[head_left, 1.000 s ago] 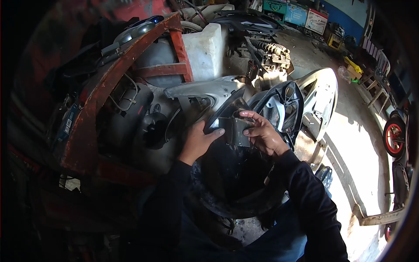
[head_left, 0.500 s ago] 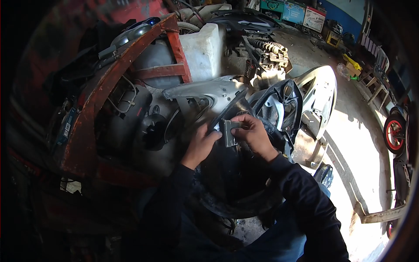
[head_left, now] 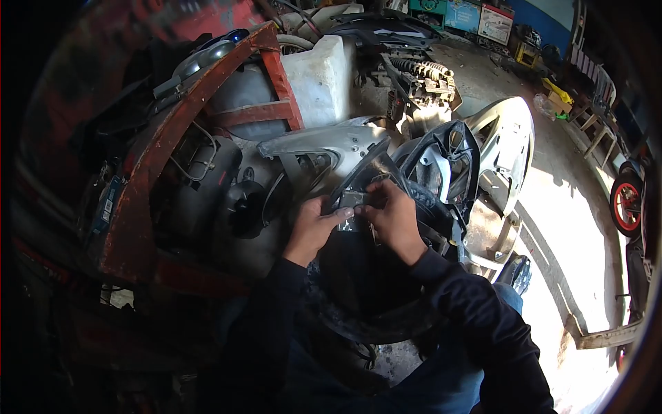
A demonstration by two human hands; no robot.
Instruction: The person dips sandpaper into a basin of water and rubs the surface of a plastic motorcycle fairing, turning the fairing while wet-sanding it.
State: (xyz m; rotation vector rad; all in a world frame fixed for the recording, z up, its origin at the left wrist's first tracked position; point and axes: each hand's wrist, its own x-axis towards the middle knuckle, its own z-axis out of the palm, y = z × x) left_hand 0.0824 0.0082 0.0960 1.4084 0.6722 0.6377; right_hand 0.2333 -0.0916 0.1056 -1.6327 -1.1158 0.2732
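Left hand: head view, thumb and fingers look pinched on the left side of the small dark piece
Right hand: fingers together, clamped on its right side
Small dark piece: held up over the near black curved panel, silver panel just farther off
Progress: piece in hand, not put down; can't tell what's finished or left, tbh
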